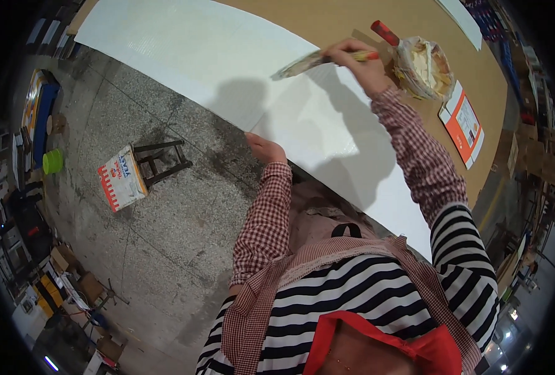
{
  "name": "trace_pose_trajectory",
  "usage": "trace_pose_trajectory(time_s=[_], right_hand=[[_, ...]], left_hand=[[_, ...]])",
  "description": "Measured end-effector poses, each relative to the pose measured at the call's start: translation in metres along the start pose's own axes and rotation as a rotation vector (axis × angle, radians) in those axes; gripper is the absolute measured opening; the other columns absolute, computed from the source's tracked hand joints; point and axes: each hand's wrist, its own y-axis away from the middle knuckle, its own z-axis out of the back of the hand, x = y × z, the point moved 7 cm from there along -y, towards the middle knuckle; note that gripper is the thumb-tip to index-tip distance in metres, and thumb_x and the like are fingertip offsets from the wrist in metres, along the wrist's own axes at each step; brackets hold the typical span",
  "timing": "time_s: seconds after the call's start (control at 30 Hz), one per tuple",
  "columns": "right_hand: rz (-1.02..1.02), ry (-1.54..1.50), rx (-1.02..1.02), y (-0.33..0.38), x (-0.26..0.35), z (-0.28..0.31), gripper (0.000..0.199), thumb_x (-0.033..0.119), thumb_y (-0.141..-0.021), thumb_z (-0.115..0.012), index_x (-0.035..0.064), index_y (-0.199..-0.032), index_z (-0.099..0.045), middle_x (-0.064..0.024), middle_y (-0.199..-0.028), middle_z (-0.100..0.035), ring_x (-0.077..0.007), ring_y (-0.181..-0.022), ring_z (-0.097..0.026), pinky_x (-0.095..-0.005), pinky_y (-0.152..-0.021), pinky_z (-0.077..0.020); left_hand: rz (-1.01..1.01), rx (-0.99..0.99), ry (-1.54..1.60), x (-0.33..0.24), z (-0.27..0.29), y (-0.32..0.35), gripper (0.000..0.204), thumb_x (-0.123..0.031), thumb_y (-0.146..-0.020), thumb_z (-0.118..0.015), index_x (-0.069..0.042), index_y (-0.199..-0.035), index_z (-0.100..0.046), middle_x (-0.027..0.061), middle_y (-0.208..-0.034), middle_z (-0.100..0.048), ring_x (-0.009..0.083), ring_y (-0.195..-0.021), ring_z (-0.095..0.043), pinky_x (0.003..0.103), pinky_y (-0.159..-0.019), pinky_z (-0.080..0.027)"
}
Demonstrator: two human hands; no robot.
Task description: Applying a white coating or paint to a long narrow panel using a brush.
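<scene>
Landmark: the white sheet (240, 69), lying on a brown table (346, 19).
Right hand: the right hand (355, 59) is closed around the orange handle of a wide brush (302, 62), over the sheet's far part.
Brush axis: long axis runs almost level across the view, bristles pointing to the person's left, handle to the right.
Left hand: the left hand (265, 149) presses on the sheet's near edge, fingers together and curled over it.
Tub: a lined tub of pale paste (422, 65) stands beyond the sheet's right end.
Progress: the sheet shows no clear coating, so brushing seems barely begun; most of the sheet looks left to cover.
Floor: a small stool (141, 169) stands well off the sheet's near edge.
</scene>
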Motion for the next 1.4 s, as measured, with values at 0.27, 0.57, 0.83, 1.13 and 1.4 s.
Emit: trace_pose_trajectory(time_s=[0.27, 0.57, 0.83, 1.13, 1.4], right_hand=[[-0.061, 0.189, 0.086, 0.051, -0.060, 0.030, 0.014, 0.011, -0.079, -0.067, 0.0013, -0.073, -0.060, 0.0003, -0.071, -0.060, -0.0058, -0.068, -0.054, -0.0217, -0.064, -0.0452], [0.026, 0.029, 0.019, 0.071, -0.026, 0.049, 0.011, 0.011, -0.080, -0.065, 0.0016, -0.075, -0.061, -0.0010, -0.074, -0.063, -0.0067, -0.068, -0.056, -0.0219, -0.063, -0.0456], [-0.145, 0.108, 0.095, 0.110, -0.078, 0.081, 0.013, 0.012, -0.083, -0.064, 0.0019, -0.076, -0.060, -0.0029, -0.079, -0.063, -0.0092, -0.071, -0.057, -0.0218, -0.065, -0.0454], [-0.129, -0.222, -0.263, 0.157, 0.027, 0.211, 0.018, 0.008, -0.086, -0.058, 0.0037, -0.102, -0.052, -0.0068, -0.093, -0.060, -0.0135, -0.078, -0.059, -0.0255, -0.065, -0.0479], [0.162, 0.048, -0.562, 0.115, 0.056, 0.371, 0.018, 0.012, -0.085, -0.062, -0.0008, -0.099, -0.059, -0.0095, -0.088, -0.067, -0.0120, -0.068, -0.062, -0.0226, -0.059, -0.0502]], left_hand=[[-0.112, -0.043, 0.005, 0.000, 0.004, -0.005, 0.060, -0.038, -0.101, -0.019, 0.009, -0.137, -0.029, 0.0281, -0.140, -0.032, 0.0362, -0.130, -0.035, 0.040, -0.108, -0.033], [-0.106, -0.065, -0.041, -0.002, 0.004, -0.002, 0.059, -0.037, -0.101, -0.019, 0.009, -0.133, -0.035, 0.0297, -0.134, -0.040, 0.0387, -0.124, -0.042, 0.041, -0.104, -0.038], [-0.172, -0.096, 0.058, 0.014, 0.024, -0.012, 0.064, -0.043, -0.100, -0.019, 0.007, -0.141, -0.019, 0.0255, -0.146, -0.021, 0.0363, -0.135, -0.026, 0.041, -0.112, -0.026], [-0.098, 0.007, 0.004, 0.050, 0.007, 0.045, 0.064, -0.042, -0.100, -0.021, 0.009, -0.139, -0.022, 0.0292, -0.143, -0.027, 0.0362, -0.133, -0.030, 0.038, -0.112, -0.024], [-0.110, -0.075, -0.097, 0.040, 0.004, 0.063, 0.068, -0.046, -0.100, -0.020, 0.012, -0.130, -0.038, 0.0326, -0.129, -0.044, 0.0404, -0.119, -0.047, 0.041, -0.099, -0.041]])
